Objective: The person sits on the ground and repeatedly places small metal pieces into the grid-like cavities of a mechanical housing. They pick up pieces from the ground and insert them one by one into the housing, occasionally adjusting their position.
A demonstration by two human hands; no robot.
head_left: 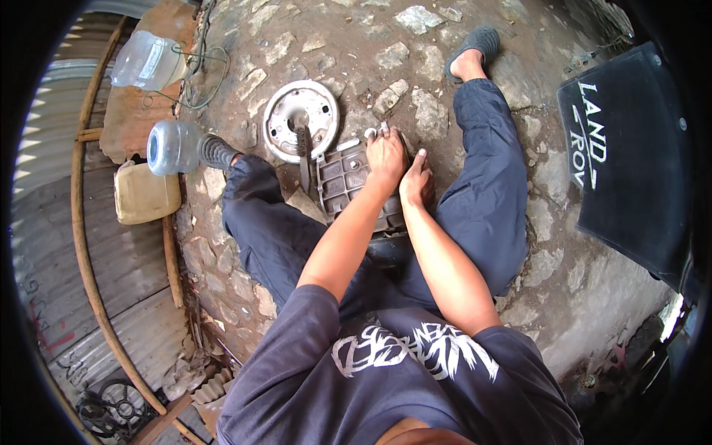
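A ribbed grey metal casting (341,183), like an engine or gearbox housing, lies on the ground between my legs. My left hand (386,159) is closed over its far right corner, fingers curled around something mostly hidden; a small pale piece (369,133) shows beside the fingertips. Just right of it, my right hand (417,182) is curled against the casting's right side with the thumb raised. What its fingers grip is hidden. Beyond the casting, a round silvery metal plate (279,119) lies flat. A wire brush (304,157) rests across its near edge, handle toward me.
Uneven stone and dirt ground (393,55) surrounds the parts. At left stand two clear plastic bottles (141,63) (165,148) and a yellowish jerrycan (147,194), beside a thin green cord (194,81). A black lettered panel (630,163) stands at right. Corrugated sheets line the left.
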